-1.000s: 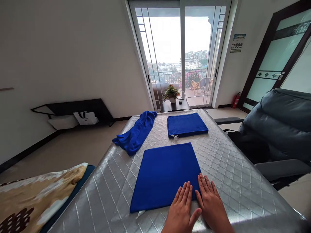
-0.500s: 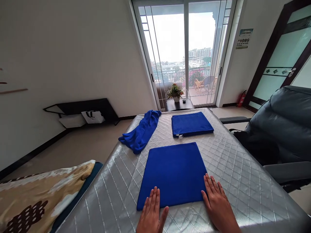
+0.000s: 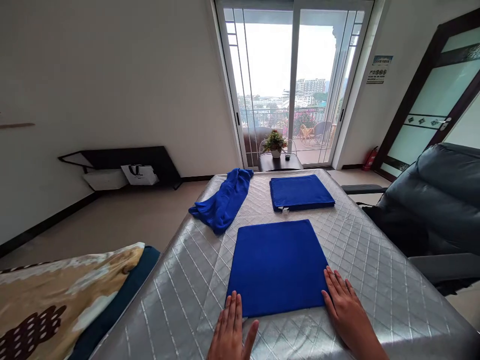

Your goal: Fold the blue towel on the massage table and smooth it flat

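Note:
A flat, squarely folded blue cloth [image 3: 279, 267] lies in front of me on the silver quilted table cover [image 3: 180, 300]. My left hand [image 3: 230, 325] rests at its near left corner, fingers straight and thumb apart. At the near right edge, my right hand [image 3: 345, 305] lies flat with the fingertips touching the cloth's side. Neither hand grasps anything. Beyond is a neat stack of folded blue cloths [image 3: 302, 191] with a small white tag on its near side. To its left, a crumpled blue cloth [image 3: 224, 200] lies near the table's left edge.
A dark padded armchair [image 3: 450, 195] stands along the right side. At lower left is a bed with a patterned blanket [image 3: 93, 280]. Past the far edge, a small table [image 3: 281, 162] bears a potted plant [image 3: 275, 142] before the glass sliding door [image 3: 262, 70].
My left hand has shifted slightly left across the cloth to its corner. The right hand stays flat at the right edge. The whole view has moved a little.

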`<state>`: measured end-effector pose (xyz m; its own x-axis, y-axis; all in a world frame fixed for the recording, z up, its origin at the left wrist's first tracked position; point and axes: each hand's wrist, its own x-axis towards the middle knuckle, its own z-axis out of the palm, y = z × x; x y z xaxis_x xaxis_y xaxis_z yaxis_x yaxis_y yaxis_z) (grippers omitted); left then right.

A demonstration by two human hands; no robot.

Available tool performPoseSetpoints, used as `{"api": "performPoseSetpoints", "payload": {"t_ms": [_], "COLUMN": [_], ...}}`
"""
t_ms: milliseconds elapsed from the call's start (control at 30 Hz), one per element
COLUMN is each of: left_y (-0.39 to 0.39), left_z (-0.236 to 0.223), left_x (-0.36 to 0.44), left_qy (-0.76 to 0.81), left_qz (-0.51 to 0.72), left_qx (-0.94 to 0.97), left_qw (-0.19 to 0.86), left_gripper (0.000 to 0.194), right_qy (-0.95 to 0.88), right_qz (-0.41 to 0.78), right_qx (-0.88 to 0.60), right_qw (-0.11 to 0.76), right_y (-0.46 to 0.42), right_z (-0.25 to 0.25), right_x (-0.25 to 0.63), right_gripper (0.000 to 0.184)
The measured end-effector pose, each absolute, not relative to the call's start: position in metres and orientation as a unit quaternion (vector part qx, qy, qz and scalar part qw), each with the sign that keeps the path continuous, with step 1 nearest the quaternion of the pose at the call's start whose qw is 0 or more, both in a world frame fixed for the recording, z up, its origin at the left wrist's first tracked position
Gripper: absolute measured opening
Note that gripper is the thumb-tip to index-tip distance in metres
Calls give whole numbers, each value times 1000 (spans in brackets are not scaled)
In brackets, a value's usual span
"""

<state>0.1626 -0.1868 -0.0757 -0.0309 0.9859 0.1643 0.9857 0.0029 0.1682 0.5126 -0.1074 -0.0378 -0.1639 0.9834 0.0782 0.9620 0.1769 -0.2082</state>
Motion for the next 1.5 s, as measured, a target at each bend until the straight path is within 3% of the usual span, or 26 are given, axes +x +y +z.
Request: {"api": "performPoseSetpoints", "payload": {"t_ms": [333, 567, 700, 833, 1033, 1267, 1500], "left_y": [-186, -185, -181, -162, -99, -61, -72], "left_z": [-67, -58, -51, -18, 26, -5, -15], "left_x": [174, 162, 166, 203, 297, 343, 297], "left_qy": [659, 568, 562, 546, 467, 477, 543], "left_qz": [196, 209, 205, 183, 135, 129, 101], "left_qx": [707, 763, 765, 793, 873, 869, 833], "left_qw": [-161, -226, -239, -198, -30, 29, 26], "left_gripper": [80, 72, 80, 79, 70, 70, 70], "right_qy": [-775, -765, -762, -762, -766, -771, -762], "right_qz": [18, 53, 75, 85, 85, 85, 95], "right_qx": [-627, -639, -641, -639, -635, -629, -637], "right_qw": [75, 59, 61, 59, 53, 54, 62], "right_y": [-83, -70, -71, -72, -74, -74, -74], "right_z": [-2, -26, -29, -22, -23, -30, -28], "right_x": [504, 501, 501, 501, 502, 505, 503], "right_gripper": [64, 65, 66, 66, 66, 62, 67]}}
